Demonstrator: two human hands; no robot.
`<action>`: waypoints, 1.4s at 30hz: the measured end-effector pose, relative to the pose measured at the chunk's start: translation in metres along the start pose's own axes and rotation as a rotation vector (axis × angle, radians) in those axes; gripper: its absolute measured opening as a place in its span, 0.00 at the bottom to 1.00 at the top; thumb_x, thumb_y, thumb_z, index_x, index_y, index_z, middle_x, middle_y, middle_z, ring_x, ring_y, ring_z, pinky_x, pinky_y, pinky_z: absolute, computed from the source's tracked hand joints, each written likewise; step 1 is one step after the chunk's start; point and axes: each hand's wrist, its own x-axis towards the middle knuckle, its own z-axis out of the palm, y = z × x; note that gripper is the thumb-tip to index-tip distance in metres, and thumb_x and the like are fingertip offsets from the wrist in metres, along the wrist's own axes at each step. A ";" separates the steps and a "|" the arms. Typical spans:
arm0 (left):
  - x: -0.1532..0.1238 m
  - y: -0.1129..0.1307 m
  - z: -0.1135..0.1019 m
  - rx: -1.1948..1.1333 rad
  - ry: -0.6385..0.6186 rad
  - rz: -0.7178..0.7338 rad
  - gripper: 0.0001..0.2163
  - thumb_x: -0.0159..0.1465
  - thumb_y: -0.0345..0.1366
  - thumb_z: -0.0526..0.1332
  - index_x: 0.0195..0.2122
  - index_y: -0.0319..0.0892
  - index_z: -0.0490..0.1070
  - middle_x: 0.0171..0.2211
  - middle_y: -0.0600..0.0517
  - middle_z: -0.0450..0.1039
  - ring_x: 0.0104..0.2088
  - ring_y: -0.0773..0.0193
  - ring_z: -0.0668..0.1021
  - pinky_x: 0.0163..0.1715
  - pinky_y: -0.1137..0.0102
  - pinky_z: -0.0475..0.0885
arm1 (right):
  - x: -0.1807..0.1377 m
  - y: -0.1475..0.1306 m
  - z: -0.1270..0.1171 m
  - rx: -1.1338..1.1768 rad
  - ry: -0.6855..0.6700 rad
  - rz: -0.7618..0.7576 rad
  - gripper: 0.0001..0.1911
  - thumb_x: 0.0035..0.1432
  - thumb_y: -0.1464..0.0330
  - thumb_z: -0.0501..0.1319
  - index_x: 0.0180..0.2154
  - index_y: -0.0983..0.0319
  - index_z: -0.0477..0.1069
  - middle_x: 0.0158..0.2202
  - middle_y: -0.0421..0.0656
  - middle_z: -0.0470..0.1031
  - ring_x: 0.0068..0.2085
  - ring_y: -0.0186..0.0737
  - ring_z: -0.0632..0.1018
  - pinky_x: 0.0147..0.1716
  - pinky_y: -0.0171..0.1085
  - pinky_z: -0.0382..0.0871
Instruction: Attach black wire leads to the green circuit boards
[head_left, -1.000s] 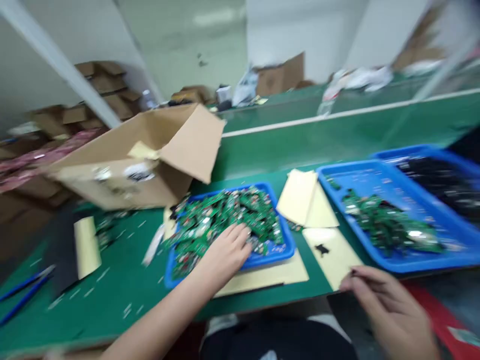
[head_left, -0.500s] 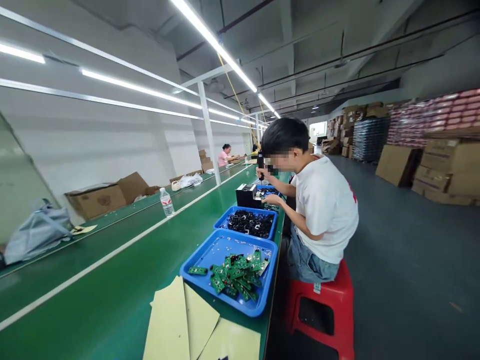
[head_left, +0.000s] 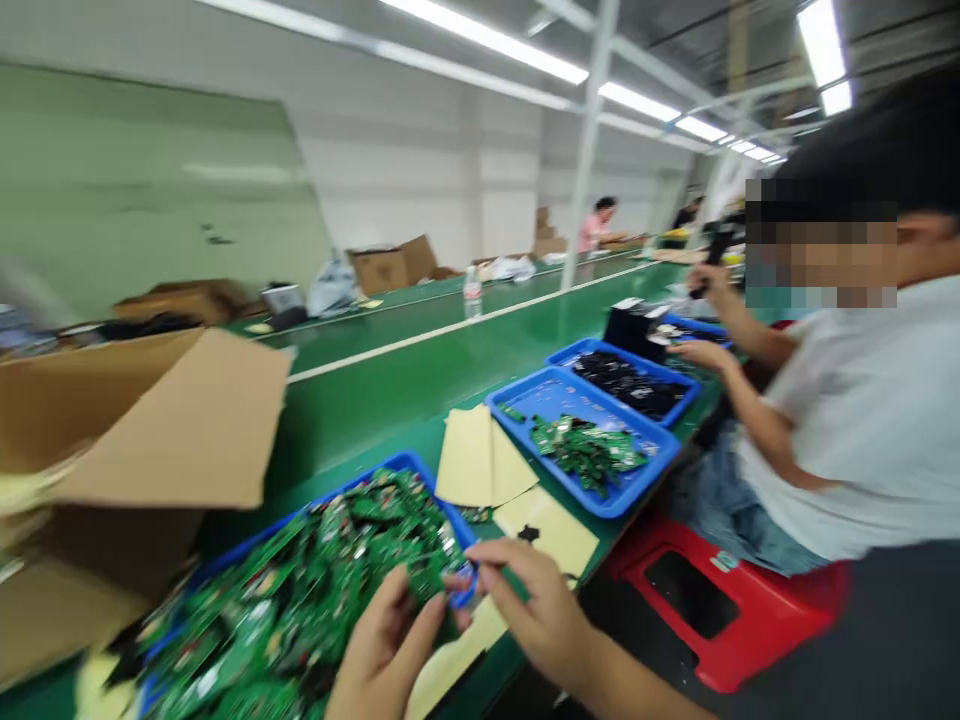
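My left hand (head_left: 386, 645) and my right hand (head_left: 536, 605) meet at the near corner of a blue tray (head_left: 442, 505) heaped with green circuit boards (head_left: 330, 570). The left hand's fingers hold a green circuit board (head_left: 424, 580) by its edge. Thumb and forefinger of the right hand pinch toward the same board; motion blur hides what, if anything, is between them. Yellow paper sheets (head_left: 480, 465) lie just beyond the tray, one with a small black piece (head_left: 529, 533) on it.
An open cardboard box (head_left: 150, 430) stands at the left on the green bench (head_left: 390, 390). A second blue tray (head_left: 592, 440) of boards and a third tray of black parts (head_left: 626, 375) lie to the right. A co-worker in a white shirt (head_left: 862, 420) sits on a red stool (head_left: 712, 600).
The camera swung from the co-worker back down to the near tray. My hands, out of view half a second ago, now meet over a circuit board at the tray's corner.
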 end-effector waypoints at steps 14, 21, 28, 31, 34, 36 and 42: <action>-0.024 0.012 0.018 -0.579 -0.061 -0.100 0.16 0.53 0.43 0.69 0.35 0.37 0.68 0.37 0.46 0.78 0.25 0.67 0.79 0.29 0.73 0.72 | 0.004 -0.004 -0.002 -0.229 -0.072 -0.089 0.12 0.63 0.67 0.55 0.45 0.57 0.74 0.31 0.42 0.77 0.32 0.38 0.78 0.35 0.35 0.73; -0.026 0.012 0.004 -0.564 -0.068 -0.149 0.21 0.57 0.41 0.67 0.46 0.39 0.61 0.39 0.44 0.77 0.27 0.64 0.80 0.30 0.70 0.75 | 0.005 -0.002 -0.020 -0.227 -0.241 -0.048 0.23 0.64 0.64 0.55 0.59 0.59 0.57 0.28 0.39 0.76 0.32 0.38 0.79 0.34 0.34 0.73; -0.030 0.016 0.000 -0.553 -0.086 -0.138 0.23 0.58 0.36 0.64 0.53 0.41 0.57 0.49 0.41 0.72 0.24 0.66 0.80 0.25 0.73 0.73 | 0.014 -0.019 -0.034 -0.358 -0.325 -0.313 0.07 0.63 0.70 0.55 0.44 0.57 0.64 0.36 0.44 0.76 0.38 0.40 0.79 0.35 0.35 0.74; -0.032 0.021 0.004 -0.525 -0.125 -0.165 0.19 0.62 0.36 0.58 0.54 0.41 0.59 0.33 0.52 0.74 0.23 0.66 0.79 0.24 0.73 0.72 | 0.023 -0.027 -0.028 -0.276 -0.408 -0.407 0.07 0.63 0.75 0.53 0.40 0.58 0.62 0.34 0.44 0.74 0.39 0.41 0.79 0.36 0.37 0.74; -0.034 0.025 0.006 -0.516 -0.138 -0.217 0.18 0.66 0.36 0.51 0.56 0.42 0.59 0.23 0.58 0.66 0.22 0.65 0.78 0.20 0.75 0.69 | 0.032 -0.030 -0.023 -0.304 -0.408 -0.516 0.08 0.62 0.77 0.53 0.40 0.60 0.62 0.34 0.45 0.73 0.39 0.41 0.78 0.35 0.39 0.74; -0.035 0.027 0.006 -0.510 -0.129 -0.228 0.17 0.66 0.34 0.50 0.57 0.41 0.59 0.22 0.60 0.62 0.22 0.66 0.78 0.21 0.76 0.69 | 0.037 -0.029 -0.024 -0.361 -0.432 -0.586 0.07 0.62 0.77 0.54 0.40 0.61 0.63 0.34 0.46 0.74 0.38 0.41 0.78 0.35 0.40 0.74; -0.035 0.028 0.007 -0.469 -0.133 -0.214 0.14 0.66 0.32 0.50 0.52 0.40 0.63 0.22 0.61 0.58 0.22 0.69 0.78 0.26 0.75 0.69 | 0.045 -0.026 -0.027 -0.459 -0.514 -0.713 0.06 0.62 0.76 0.55 0.40 0.61 0.63 0.33 0.44 0.75 0.35 0.41 0.76 0.32 0.39 0.72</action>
